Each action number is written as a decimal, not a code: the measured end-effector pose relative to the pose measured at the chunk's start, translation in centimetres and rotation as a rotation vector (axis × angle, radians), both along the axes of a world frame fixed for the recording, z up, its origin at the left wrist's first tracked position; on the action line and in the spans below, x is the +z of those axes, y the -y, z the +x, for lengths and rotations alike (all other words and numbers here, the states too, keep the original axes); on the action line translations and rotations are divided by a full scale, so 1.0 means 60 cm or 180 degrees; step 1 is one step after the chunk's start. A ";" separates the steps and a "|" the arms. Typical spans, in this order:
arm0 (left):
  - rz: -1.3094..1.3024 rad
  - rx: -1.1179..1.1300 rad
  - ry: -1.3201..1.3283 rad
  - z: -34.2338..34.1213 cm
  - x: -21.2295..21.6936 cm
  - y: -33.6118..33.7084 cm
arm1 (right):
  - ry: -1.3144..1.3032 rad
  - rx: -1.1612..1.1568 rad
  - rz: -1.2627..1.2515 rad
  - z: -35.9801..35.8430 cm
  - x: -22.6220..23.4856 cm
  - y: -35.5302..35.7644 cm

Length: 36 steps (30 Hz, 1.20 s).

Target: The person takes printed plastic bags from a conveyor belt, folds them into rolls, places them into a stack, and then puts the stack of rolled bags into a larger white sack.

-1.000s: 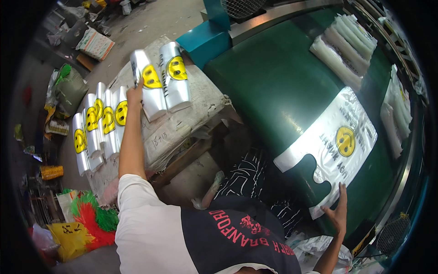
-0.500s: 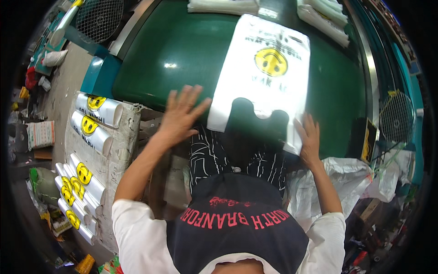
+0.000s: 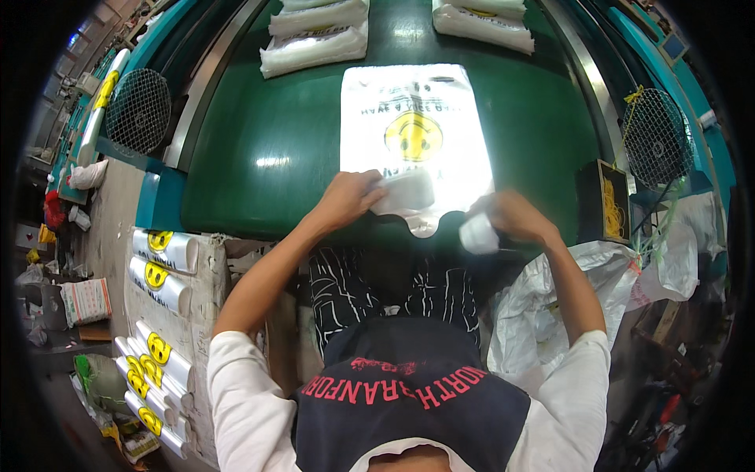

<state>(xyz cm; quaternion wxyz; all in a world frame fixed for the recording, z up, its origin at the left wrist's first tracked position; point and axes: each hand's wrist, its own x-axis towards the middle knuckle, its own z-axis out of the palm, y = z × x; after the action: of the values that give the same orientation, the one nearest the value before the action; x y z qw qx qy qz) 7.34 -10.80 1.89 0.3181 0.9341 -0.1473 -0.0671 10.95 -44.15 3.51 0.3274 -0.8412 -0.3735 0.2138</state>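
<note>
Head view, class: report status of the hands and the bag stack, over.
Left hand and right hand each grip a folded handle of the white bag stack. Stack flat on green table. Nothing in the way.

Green table (image 3: 259,149) under glare; wire-caged fans (image 3: 138,110) at both sides; teal frame (image 3: 161,208); grey floor (image 3: 110,236), cluttered at left.

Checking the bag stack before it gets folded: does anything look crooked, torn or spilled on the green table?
Nothing stands out. The white bag stack lies flat and square; left hand and right hand fold its handles.
</note>
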 end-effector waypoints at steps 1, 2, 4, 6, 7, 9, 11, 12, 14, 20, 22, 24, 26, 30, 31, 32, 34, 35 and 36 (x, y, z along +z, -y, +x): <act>0.0076 -0.0089 0.0033 0.019 -0.009 0.012 | 0.0072 -0.0043 0.0076 0.019 -0.007 -0.020; 0.0081 -0.0037 0.0059 0.030 -0.032 0.019 | 0.0465 -0.0114 -0.0292 0.031 -0.011 -0.053; 0.0341 0.0161 -0.0301 0.041 -0.030 0.041 | 0.1149 -0.0226 -0.0812 0.044 -0.034 -0.118; 0.0780 -0.0780 0.0504 0.021 -0.019 0.067 | 0.1501 -0.0467 -0.1117 0.050 -0.077 -0.135; 0.0880 -0.1103 0.0713 -0.003 -0.020 0.071 | 0.1357 -0.0699 -0.0958 0.058 -0.096 -0.140; 0.1316 -0.0999 0.0878 -0.021 -0.039 0.078 | 0.0873 -0.1300 -0.0935 0.055 -0.091 -0.151; 0.1677 -0.0885 0.1666 -0.012 -0.063 0.081 | 0.1714 -0.0646 -0.0047 0.047 -0.099 -0.110; 0.1811 -0.1036 0.1862 -0.009 -0.085 0.080 | 0.2109 -0.0313 0.0386 0.044 -0.104 -0.086; 0.1292 -0.1126 0.1737 0.013 -0.080 0.074 | 0.2377 -0.0018 0.0421 0.029 -0.076 -0.062; 0.0519 -0.0089 0.1132 0.126 0.001 0.077 | 0.0630 -0.1553 -0.0444 0.162 -0.092 -0.087; 0.1086 -0.0943 0.1582 0.122 -0.032 0.097 | 0.0027 -0.1565 -0.0388 0.198 -0.093 -0.076; 0.1303 -0.0837 0.0999 0.156 -0.021 0.110 | 0.0195 -0.1788 -0.0639 0.212 -0.098 -0.043; 0.1420 -0.1035 -0.0084 0.179 0.016 0.116 | 0.0826 -0.1957 -0.1367 0.200 -0.088 -0.020; 0.0909 -0.1770 0.0866 0.043 -0.062 0.115 | -0.1645 -0.2233 0.1272 0.208 -0.076 -0.034; 0.1121 -0.1825 0.0808 0.030 -0.059 0.124 | -0.1940 -0.2191 0.2135 0.212 -0.084 -0.041; 0.1233 -0.1704 0.0520 0.031 -0.053 0.124 | -0.1701 -0.2327 0.1607 0.209 -0.035 -0.069; 0.1310 -0.1255 0.0373 0.053 -0.071 0.122 | -0.0893 -0.2089 0.1380 0.224 -0.044 -0.056; 0.1628 -0.1035 0.0393 0.056 -0.051 0.104 | -0.0580 -0.1877 0.1194 0.220 -0.034 -0.047; 0.1521 -0.0828 0.0425 0.054 -0.053 0.075 | -0.0254 -0.1618 0.0843 0.200 -0.018 -0.043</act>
<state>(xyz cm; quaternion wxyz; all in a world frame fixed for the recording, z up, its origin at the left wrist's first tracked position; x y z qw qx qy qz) 10.60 -15.31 -1.27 0.0671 0.9583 -0.2666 -0.0785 22.97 -41.55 2.44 0.4919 -0.8487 -0.1621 0.1072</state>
